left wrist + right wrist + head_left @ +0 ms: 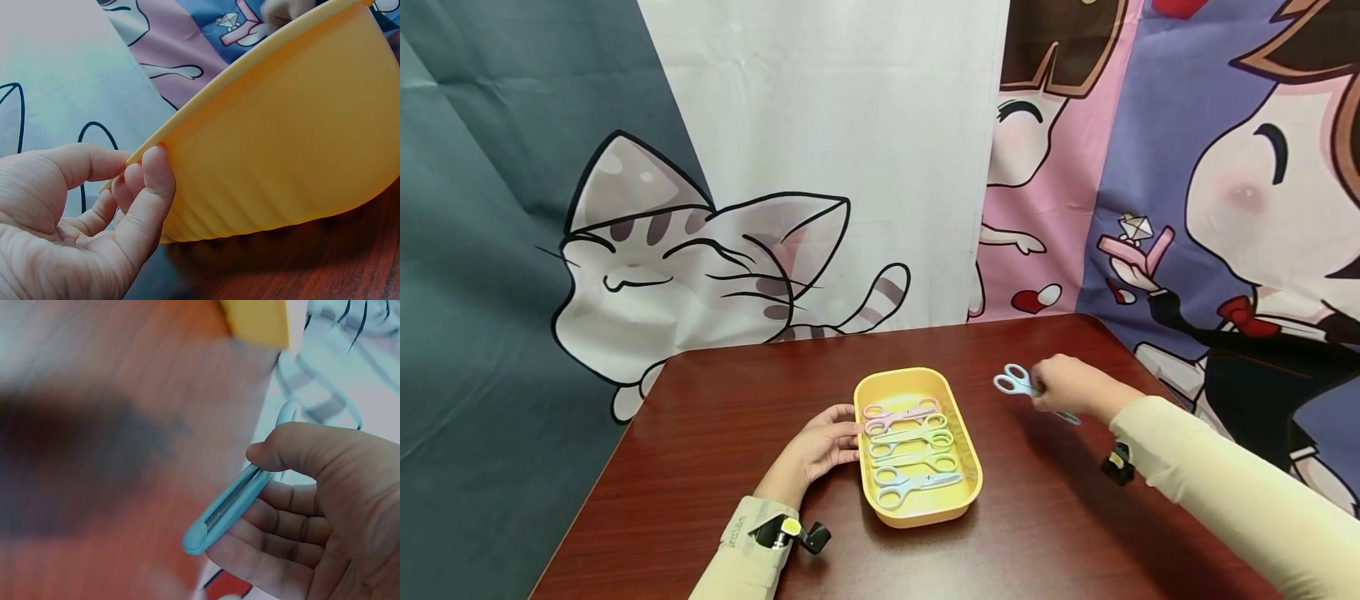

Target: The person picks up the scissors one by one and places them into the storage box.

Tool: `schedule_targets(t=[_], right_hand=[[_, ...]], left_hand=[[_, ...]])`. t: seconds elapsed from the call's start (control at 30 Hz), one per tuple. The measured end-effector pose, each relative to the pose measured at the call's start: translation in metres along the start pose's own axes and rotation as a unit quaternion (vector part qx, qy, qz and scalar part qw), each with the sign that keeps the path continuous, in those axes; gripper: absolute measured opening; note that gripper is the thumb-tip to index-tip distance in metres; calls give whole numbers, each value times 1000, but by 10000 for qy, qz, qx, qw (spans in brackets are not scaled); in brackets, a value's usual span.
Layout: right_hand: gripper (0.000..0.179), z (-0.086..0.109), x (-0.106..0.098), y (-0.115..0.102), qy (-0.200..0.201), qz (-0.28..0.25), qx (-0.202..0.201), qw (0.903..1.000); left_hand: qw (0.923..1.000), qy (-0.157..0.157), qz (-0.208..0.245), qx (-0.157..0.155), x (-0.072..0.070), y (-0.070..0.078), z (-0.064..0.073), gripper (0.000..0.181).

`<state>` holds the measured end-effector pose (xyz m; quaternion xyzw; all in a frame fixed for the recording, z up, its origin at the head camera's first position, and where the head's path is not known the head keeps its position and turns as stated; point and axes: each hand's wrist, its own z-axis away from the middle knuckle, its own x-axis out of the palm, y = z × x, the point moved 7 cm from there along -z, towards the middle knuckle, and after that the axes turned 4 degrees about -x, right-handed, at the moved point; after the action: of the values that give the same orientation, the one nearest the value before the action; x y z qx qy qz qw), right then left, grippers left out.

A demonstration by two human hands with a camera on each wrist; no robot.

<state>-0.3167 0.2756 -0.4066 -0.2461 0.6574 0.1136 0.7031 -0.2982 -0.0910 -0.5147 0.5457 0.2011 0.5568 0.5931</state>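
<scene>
A yellow plastic tray (919, 518) stands on the table with several pastel scissors lying across it. Pink scissors (901, 412) are at its far end, green-tinted ones (917, 458) in the middle, and a light blue pair (917, 483) nearest the front. At the tray's left side my left hand (826, 442) holds the rim, fingertips bent against the edge and outer wall (275, 144). Off to the tray's right, my right hand (1067, 385) grips light blue scissors (228, 509) by their middle above the table. Their handle loops (1015, 380) point left, and the blades are closed.
The dark red-brown wooden table (737, 400) runs back to a hanging cartoon-printed cloth (850, 125). A cuff with a small black camera mount sits at each wrist, the left mount (793, 533) close to the tray's front left.
</scene>
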Motion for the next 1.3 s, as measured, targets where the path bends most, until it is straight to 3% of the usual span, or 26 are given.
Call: schedule_targets(t=[0.3, 0.47, 0.6, 0.67, 0.93, 1.13, 1.3], right_hand=[[12, -43, -2, -88, -215, 169, -585, 9979], [15, -54, 3, -132, -243, 639, -1166, 9908], [13, -60, 10, -157, -490, 821, -1346, 9863], [14, -62, 18, -165, -661, 890, -1361, 9845], [18, -66, 44, -189, -865, 1203, -2030, 9679], [20, -66, 62, -193, -1115, 968, -1952, 9696], [25, -67, 75, -193, -1165, 1155, -2063, 9646]], left_hand=[[10000, -56, 5, -6, 1, 1, 1, 42], [10000, -72, 32, -6, 1, 0, -1, 38], [10000, -35, -5, -19, 0, -1, -1, 39], [10000, -20, -18, -19, 0, -1, 0, 39], [10000, -21, -8, 6, 0, -2, 0, 37], [10000, 7, -35, 4, 0, -1, 1, 42], [10000, 24, -63, -12, 0, 1, 1, 46]])
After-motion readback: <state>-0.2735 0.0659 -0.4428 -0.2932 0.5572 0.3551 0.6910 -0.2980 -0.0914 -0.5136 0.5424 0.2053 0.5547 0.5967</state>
